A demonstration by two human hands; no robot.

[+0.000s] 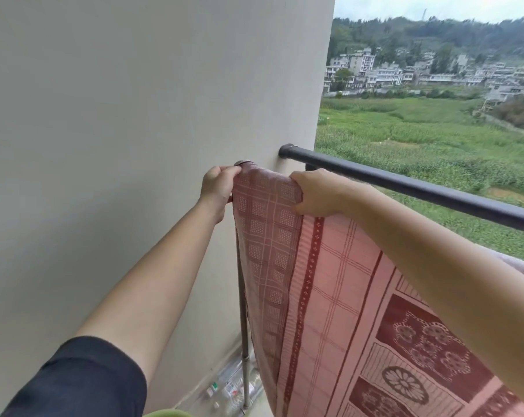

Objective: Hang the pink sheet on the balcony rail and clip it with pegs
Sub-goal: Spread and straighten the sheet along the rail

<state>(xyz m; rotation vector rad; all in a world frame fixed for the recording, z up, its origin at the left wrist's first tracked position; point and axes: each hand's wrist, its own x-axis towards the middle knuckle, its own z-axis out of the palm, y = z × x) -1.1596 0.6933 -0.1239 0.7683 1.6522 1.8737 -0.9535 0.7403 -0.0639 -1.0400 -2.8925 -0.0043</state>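
Beside the plain wall (119, 115), the pink sheet (330, 296) is draped over a rail; its top edge is gripped by left hand (217, 188) fingers and right hand (317, 194) fingers.

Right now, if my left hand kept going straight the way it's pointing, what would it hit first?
Most likely the wall: the left hand pinches the pink sheet at its edge, and the wall seems right behind it, though depth is unclear.

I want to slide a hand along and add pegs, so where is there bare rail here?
The dark outer rail is bare from the wall rightward. The nearer rail is crowded: the pink sheet covers it, gripped by the left hand at the wall end and the right hand beside it.
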